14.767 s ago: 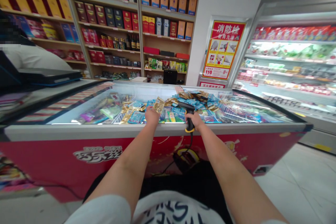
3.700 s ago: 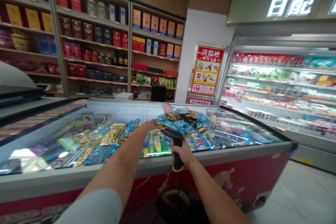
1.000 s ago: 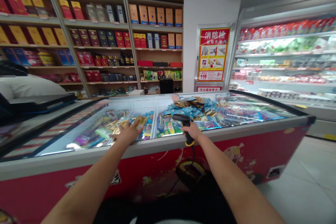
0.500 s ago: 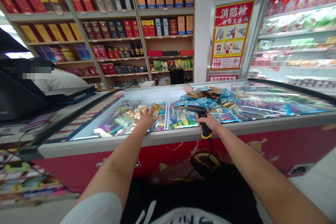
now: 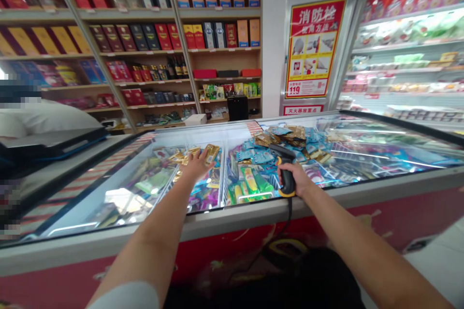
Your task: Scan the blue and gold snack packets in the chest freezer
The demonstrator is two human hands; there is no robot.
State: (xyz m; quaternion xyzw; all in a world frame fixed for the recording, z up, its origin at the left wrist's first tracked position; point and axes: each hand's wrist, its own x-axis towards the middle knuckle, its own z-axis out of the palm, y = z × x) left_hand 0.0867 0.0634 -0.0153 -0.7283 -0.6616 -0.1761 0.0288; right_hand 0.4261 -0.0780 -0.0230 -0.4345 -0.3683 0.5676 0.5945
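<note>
My right hand (image 5: 297, 178) is wrapped round the grip of a black and yellow barcode scanner (image 5: 288, 178), its head pointing up and to the left. A dark cable hangs from the scanner's handle down the freezer front. My left hand (image 5: 195, 166) reaches over the chest freezer (image 5: 239, 216) with its fingers spread on or just above gold-wrapped ice creams (image 5: 210, 153); contact is hard to tell. Right of it are green and yellow ice cream packets (image 5: 251, 181). A pile of blue packets (image 5: 261, 155) and brown-gold packets (image 5: 295, 134) lies behind the scanner.
A person in a white top (image 5: 54, 120) is at the counter on the left, beside a dark flat device (image 5: 72, 142). Shelves of boxed goods (image 5: 141, 38) line the back wall. A red poster (image 5: 314, 50) and a lit refrigerated display (image 5: 409, 67) stand to the right.
My view has come nearer the freezer and shifted. My right hand has lifted the scanner's handle over the freezer edge. My left hand stays spread over the gold packets.
</note>
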